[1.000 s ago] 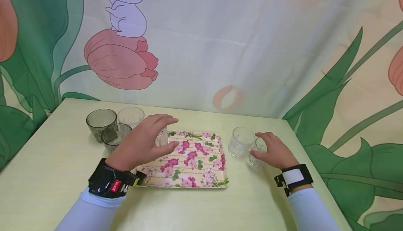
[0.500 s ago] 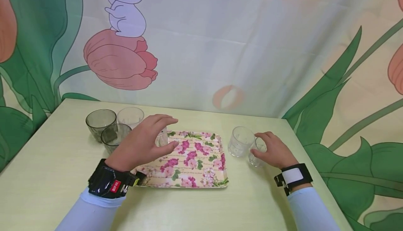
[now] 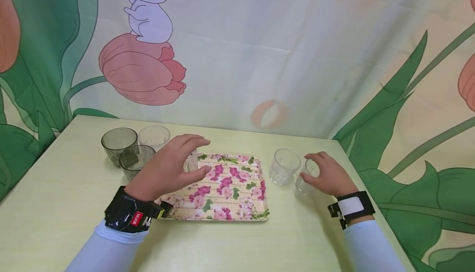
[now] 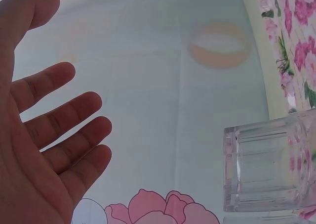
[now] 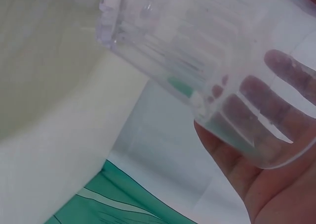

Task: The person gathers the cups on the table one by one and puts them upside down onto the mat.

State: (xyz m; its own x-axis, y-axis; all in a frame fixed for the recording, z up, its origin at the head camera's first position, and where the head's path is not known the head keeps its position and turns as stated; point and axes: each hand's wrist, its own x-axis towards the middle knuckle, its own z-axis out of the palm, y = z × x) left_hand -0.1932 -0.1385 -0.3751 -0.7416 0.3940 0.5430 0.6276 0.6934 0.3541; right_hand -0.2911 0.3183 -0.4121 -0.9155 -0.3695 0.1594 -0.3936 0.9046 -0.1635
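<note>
Colourless, seemingly ribbed tumbler (image 5: 182,51), right grip (image 3: 331,176)

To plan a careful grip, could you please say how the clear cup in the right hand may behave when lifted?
The clear cup is probably stiff, as its ribbed walls hold their shape. Its glossy surface may slip in the right hand. Its round rim suggests rolling if tipped.

On the black left wristband (image 3: 120,212) we saw a red label (image 3: 137,219) with white marks, and beside it a small black block (image 3: 167,210) with yellow edge. Below this wristband began a light blue sleeve (image 3: 107,249). Well to its right, the black right wristband (image 3: 366,202) bore a white panel (image 3: 350,206) above a matching sleeve (image 3: 372,249).
</note>
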